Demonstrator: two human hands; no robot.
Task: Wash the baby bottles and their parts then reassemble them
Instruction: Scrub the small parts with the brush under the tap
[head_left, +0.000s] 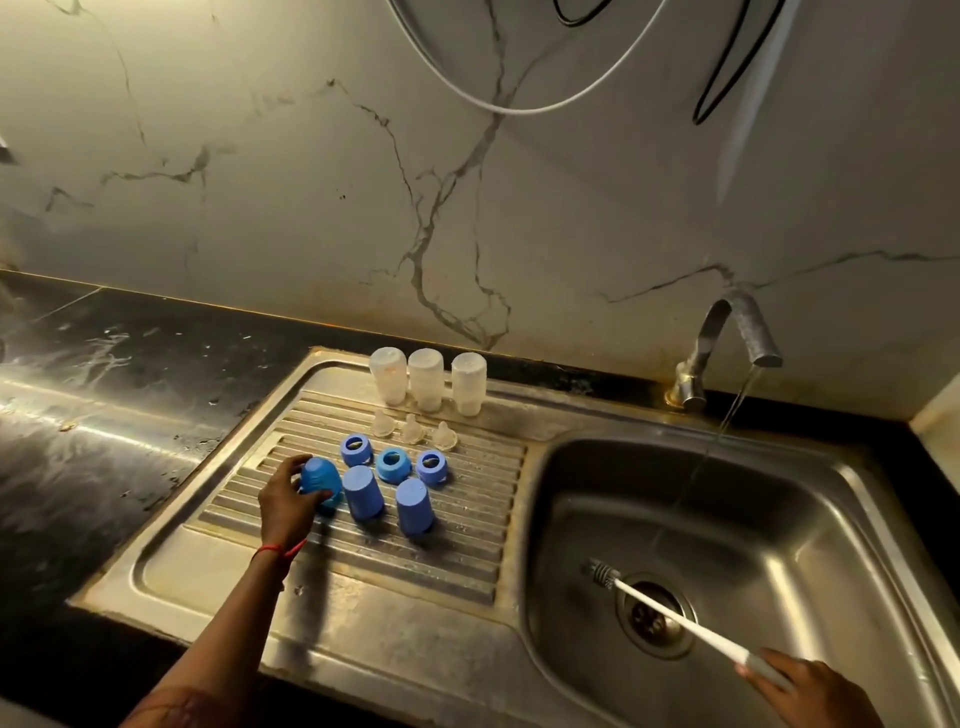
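Note:
On the ribbed steel drainboard (467, 551) three clear bottles (426, 380) stand upside down at the back. In front of them lie three clear nipples (414, 429), then three blue collar rings (393, 465). Two blue caps (363, 492) stand mouth-down nearest me. My left hand (286, 505) grips a third blue cap (320, 480) at the left end of that row. My right hand (810, 693) holds a white-handled bottle brush (675, 618); its bristle tip lies in the sink basin (779, 519) beside the drain.
The tap (727, 343) at the back is running a thin stream into the basin, landing near the drain (655, 616). Dark wet countertop (104, 395) stretches to the left. A marble wall rises behind, with cables hanging at the top.

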